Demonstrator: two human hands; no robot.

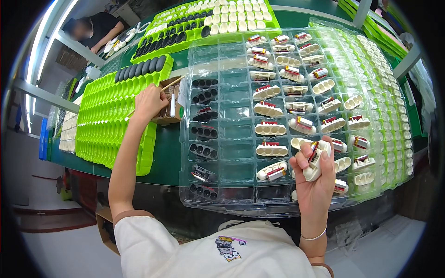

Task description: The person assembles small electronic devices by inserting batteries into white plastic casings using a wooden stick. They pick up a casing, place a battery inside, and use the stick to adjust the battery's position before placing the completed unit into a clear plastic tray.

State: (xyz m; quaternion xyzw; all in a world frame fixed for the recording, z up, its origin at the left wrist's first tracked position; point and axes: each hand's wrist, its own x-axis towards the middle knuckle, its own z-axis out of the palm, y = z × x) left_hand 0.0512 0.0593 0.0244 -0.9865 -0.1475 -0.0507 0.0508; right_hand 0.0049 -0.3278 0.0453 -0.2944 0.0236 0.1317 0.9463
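My right hand [314,178] is raised over the clear tray, its fingers closed round a white oval casing [313,171] with a red and silver part in it. At the left, my left hand [150,101] is closed beside a small cardboard box [168,119]. A thin wooden stick [172,83] appears to pass through its curled fingers, which are partly hidden. A white pen-like tool [173,105] stands at the box next to this hand. The clear plastic tray [237,143] carries several white casings with red and silver parts, plus a column of black casings [203,132].
A green tray [104,111] at the left has black oval pieces [141,68] in its far row. Another green tray [185,34] with black and white ovals lies at the back. More trays [394,116] are stacked right. A person [99,30] sits far left.
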